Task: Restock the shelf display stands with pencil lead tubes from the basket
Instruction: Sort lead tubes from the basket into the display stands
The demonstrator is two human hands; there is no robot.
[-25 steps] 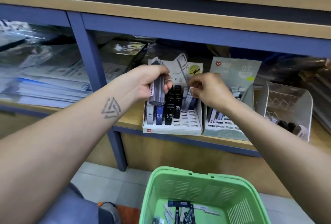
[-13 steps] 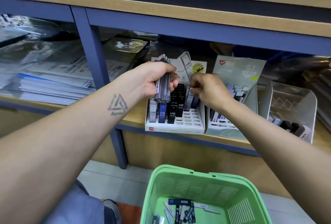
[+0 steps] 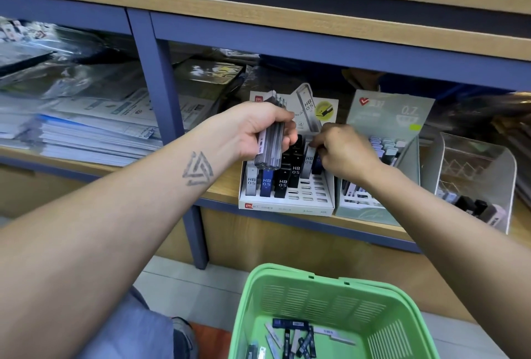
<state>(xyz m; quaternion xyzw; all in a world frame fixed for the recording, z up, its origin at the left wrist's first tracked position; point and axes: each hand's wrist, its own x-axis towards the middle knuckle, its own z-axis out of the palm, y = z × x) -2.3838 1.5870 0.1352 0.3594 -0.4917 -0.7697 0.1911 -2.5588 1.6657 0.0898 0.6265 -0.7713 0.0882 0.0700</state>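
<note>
— What does the left hand (image 3: 258,129) hold?
— A gripped bundle of grey pencil lead tubes (image 3: 270,143), above the white slotted display stand (image 3: 287,206) at the shelf's front edge.
— And the right hand (image 3: 344,152)?
— It pinches a grey tube (image 3: 309,159) standing in that stand.

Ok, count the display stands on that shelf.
3: the white HB 0.5 stand under both hands, the pale green 0.7 stand right of it, and the clear stand farthest right. More may be hidden.
</note>
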